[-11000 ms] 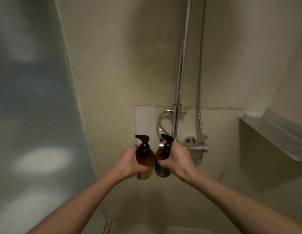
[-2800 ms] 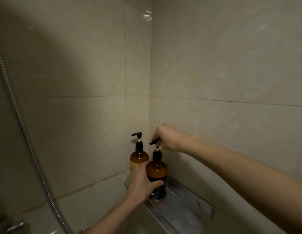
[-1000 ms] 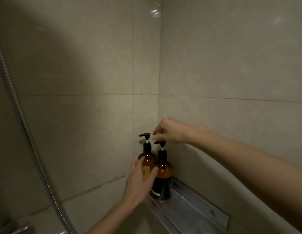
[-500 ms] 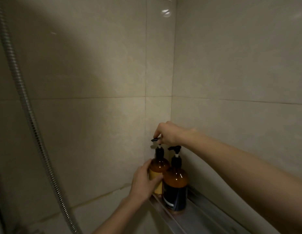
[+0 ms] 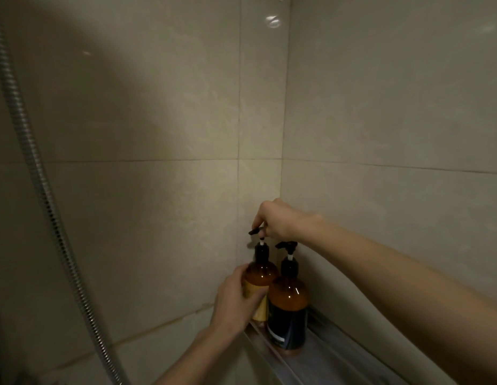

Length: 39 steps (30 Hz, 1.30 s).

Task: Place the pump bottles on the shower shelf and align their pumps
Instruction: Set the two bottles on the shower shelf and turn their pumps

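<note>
Two amber pump bottles stand side by side on the metal shower shelf (image 5: pixel 329 364) in the tiled corner. The left bottle (image 5: pixel 260 276) has a pale yellow label; my left hand (image 5: pixel 236 302) wraps its body. My right hand (image 5: pixel 278 219) pinches that bottle's black pump head (image 5: pixel 255 232), whose nozzle points left. The right bottle (image 5: pixel 288 307) has a dark label and stands free; its black pump (image 5: pixel 286 245) also points left, just under my right wrist.
A ribbed metal shower hose (image 5: pixel 47 207) hangs down the left side. Beige tiled walls meet in the corner behind the bottles. The shelf runs on to the lower right along the wall.
My right hand left the dark-label bottle's pump and took hold of the yellow-label bottle's pump. My left hand closed around that bottle's body. The camera view shifted left.
</note>
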Available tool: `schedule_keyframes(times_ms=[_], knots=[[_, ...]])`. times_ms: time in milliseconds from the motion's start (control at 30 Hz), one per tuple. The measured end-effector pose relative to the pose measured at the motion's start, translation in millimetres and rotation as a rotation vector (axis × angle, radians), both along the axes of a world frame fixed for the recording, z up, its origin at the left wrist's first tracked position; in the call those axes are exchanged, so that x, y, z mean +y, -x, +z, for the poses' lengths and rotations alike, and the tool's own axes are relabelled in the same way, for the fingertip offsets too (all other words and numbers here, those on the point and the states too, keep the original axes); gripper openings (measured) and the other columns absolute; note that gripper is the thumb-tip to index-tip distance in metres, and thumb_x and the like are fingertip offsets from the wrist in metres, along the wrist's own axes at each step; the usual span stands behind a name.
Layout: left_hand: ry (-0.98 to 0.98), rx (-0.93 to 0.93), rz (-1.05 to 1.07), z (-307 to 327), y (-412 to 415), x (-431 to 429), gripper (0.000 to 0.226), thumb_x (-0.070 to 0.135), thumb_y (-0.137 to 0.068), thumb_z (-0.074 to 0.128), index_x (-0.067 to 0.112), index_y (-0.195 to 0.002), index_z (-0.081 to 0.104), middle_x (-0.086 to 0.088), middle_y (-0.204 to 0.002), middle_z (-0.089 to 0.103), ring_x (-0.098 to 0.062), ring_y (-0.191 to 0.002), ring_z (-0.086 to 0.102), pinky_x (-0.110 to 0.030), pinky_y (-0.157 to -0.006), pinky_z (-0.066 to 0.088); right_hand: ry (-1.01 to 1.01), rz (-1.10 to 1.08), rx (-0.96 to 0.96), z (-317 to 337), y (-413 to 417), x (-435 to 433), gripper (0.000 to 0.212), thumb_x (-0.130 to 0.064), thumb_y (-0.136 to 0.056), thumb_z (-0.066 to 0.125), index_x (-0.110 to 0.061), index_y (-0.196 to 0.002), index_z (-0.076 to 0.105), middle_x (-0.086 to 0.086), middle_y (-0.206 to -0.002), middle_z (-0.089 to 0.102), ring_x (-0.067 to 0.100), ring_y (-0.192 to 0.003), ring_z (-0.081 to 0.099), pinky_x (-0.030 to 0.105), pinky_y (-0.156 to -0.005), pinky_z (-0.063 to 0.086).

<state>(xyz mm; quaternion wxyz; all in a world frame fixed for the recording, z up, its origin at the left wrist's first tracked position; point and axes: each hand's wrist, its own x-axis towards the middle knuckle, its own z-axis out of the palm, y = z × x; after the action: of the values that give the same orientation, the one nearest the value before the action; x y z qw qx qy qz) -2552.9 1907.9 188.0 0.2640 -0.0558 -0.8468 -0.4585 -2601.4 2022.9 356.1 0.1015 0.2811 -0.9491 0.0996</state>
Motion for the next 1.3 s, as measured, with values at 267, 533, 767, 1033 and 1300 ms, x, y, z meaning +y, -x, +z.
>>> schedule_keyframes(times_ms=[267, 533, 767, 1033, 1300], knots=[[0.005, 0.0, 0.009, 1.1, -0.7, 0.0, 0.055, 0.035, -0.074, 0.074, 0.029, -0.123, 0.05, 0.009, -0.11, 0.064, -0.008, -0.098, 0.061, -0.035, -0.087, 0.053, 0.007, 0.0, -0.009, -0.1, -2.6, -0.9, 0.03, -0.009, -0.085, 0.066, -0.01, -0.115, 0.066, 0.014, -0.111, 0.063, 0.028, -0.099, 0.062, 0.037, -0.09, 0.053], [0.011, 0.001, 0.031, 0.1, -2.4, 1.2, 0.055, 0.036, -0.073, 0.074, 0.03, -0.122, 0.05, 0.008, -0.106, 0.065, -0.011, -0.092, 0.061, -0.035, -0.084, 0.053, 0.005, -0.008, 0.014, -1.6, -1.4, -0.9, 0.028, -0.01, -0.085, 0.066, -0.012, -0.112, 0.068, 0.013, -0.107, 0.063, 0.027, -0.095, 0.062, 0.035, -0.086, 0.054], [0.009, -0.015, 0.015, -0.2, -1.8, 0.0, 0.055, 0.038, -0.074, 0.073, 0.029, -0.123, 0.05, 0.007, -0.11, 0.064, -0.011, -0.099, 0.06, -0.036, -0.088, 0.052, 0.002, -0.013, 0.005, -2.8, -2.3, -0.5, 0.03, -0.01, -0.086, 0.064, -0.012, -0.116, 0.066, 0.014, -0.112, 0.063, 0.028, -0.097, 0.062, 0.033, -0.086, 0.053], [0.083, 0.008, 0.087, 3.3, -14.4, -3.7, 0.059, 0.045, -0.085, 0.058, 0.025, -0.136, 0.037, 0.007, -0.125, 0.048, -0.009, -0.11, 0.051, -0.028, -0.092, 0.046, -0.008, 0.011, -0.002, 12.9, -30.3, 17.0, 0.052, -0.027, -0.091, 0.058, -0.018, -0.139, 0.042, 0.013, -0.134, 0.055, 0.029, -0.12, 0.054, 0.039, -0.101, 0.043], [0.096, -0.06, -0.048, -4.3, -55.1, 31.3, 0.089, 0.065, -0.066, 0.065, 0.033, -0.139, 0.024, 0.014, -0.135, 0.036, -0.006, -0.122, 0.041, -0.033, -0.101, 0.042, -0.161, -0.054, -0.078, 24.7, -59.6, 53.0, 0.036, -0.028, -0.088, 0.062, -0.022, -0.123, 0.06, 0.005, -0.118, 0.065, 0.021, -0.102, 0.06, 0.031, -0.086, 0.047]])
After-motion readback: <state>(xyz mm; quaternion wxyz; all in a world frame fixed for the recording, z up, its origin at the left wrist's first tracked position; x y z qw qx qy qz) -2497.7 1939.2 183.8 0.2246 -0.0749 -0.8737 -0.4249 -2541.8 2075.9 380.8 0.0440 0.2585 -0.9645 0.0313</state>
